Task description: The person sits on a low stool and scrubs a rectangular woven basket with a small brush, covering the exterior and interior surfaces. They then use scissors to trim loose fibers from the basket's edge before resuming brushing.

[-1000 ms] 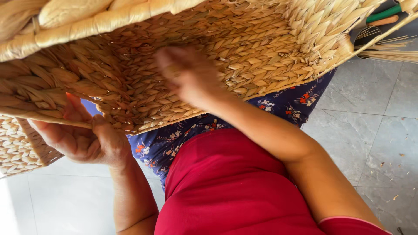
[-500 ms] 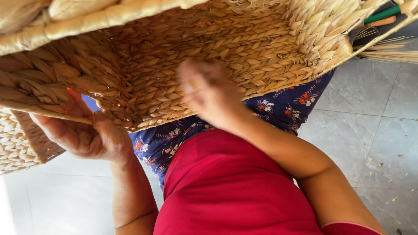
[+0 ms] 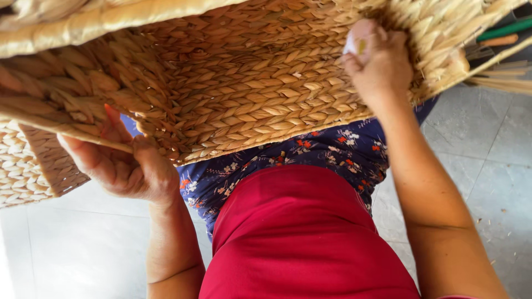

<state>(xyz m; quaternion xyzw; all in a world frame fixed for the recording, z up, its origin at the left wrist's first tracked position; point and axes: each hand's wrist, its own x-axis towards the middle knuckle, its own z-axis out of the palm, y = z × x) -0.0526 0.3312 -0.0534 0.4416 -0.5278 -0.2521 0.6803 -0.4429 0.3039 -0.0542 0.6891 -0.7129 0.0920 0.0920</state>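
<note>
Right hand point(image 3: 379, 63) now farther right on woven basket point(image 3: 249, 94)

Woven basket point(image 3: 249, 94) blocking above lap

Pale grey tiled floor point(image 3: 487, 166) in daylight

One large woven basket point(image 3: 249, 99) of braided straw-coloured fibre fills the top of the view, and two bare hands are on it: the left hand point(image 3: 119, 166) and the right hand point(image 3: 377, 61). At the upper right lie two tool handles, one green point(image 3: 501, 29) and one orange-brown point(image 3: 499, 40), beside one loose bundle of pale fibre strands point(image 3: 501, 83).
</note>
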